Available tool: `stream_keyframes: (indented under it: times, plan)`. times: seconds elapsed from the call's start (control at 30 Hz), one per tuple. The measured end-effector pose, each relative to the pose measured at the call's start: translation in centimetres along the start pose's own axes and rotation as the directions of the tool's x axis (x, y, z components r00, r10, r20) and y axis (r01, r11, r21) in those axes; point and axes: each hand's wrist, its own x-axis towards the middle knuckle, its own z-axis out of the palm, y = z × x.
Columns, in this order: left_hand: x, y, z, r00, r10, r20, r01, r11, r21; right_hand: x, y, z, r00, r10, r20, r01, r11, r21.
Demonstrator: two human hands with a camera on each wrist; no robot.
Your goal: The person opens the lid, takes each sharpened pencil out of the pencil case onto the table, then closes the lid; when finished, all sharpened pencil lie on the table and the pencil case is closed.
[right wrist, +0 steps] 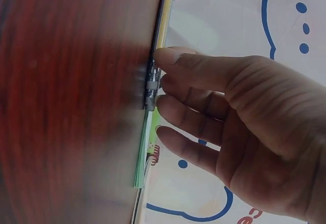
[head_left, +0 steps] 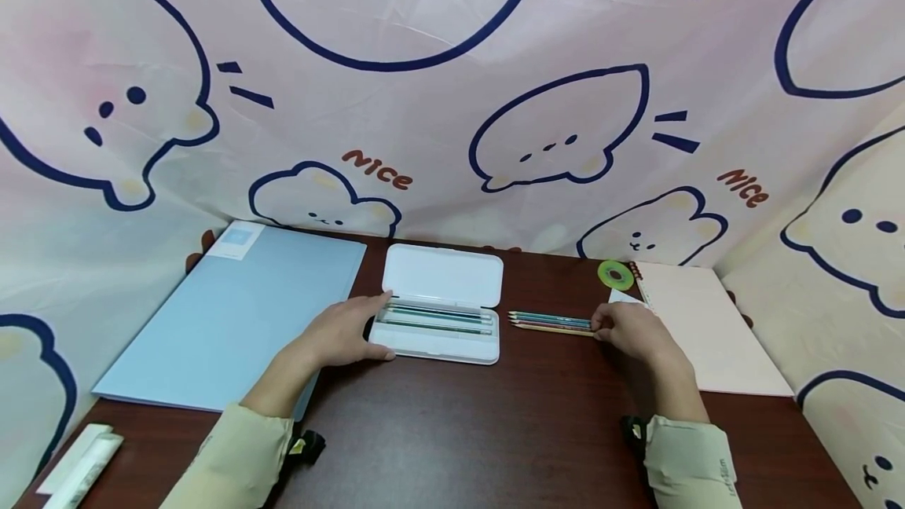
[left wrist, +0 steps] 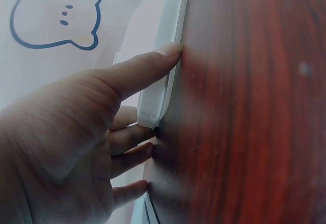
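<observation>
- Head view: the left hand (head_left: 346, 328) is holding the left end of a white pencil case (head_left: 431, 346), its grip spanning the end, thumb at the front edge.
- The lid (head_left: 441, 273) is standing open at the back, and several inner pencils (head_left: 438, 327) are lying inside.
- The right hand (head_left: 639, 332) is pinching the near ends of some loose pencils (head_left: 551, 322) between thumb and fingers; these are lying on the desk (head_left: 459, 430) right of the case (just beside it, tips facing it).
- A blue folder (head_left: 240, 320) is lying leftward, a spiral notebook (head_left: 707, 328) rightward.
</observation>
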Motion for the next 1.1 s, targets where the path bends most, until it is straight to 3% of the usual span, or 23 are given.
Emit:
stream_keyframes:
  times: [0.3, 0.6, 1.1]
  plan:
    - [0.0, 0.0, -0.1, 1.000, -0.001, -0.002, 0.001, 1.000, 0.008, 0.0, -1.3, -0.3, 0.989, -0.082, -0.122, 0.090, 0.994, 0.066]
    - [0.0, -0.4, -0.1, 1.000, 0.004, -0.011, -0.004, 1.000, 0.008, 0.7, -6.1, -1.4, 0.967, -0.196, -0.163, 0.216, 0.970, 0.112]
    - [0.0, 0.1, -0.1, 1.000, -0.011, -0.004, 0.011, 1.000, 0.003, 3.5, -13.3, 0.2, 0.964, -0.265, -0.039, 0.268, 0.955, 0.125]
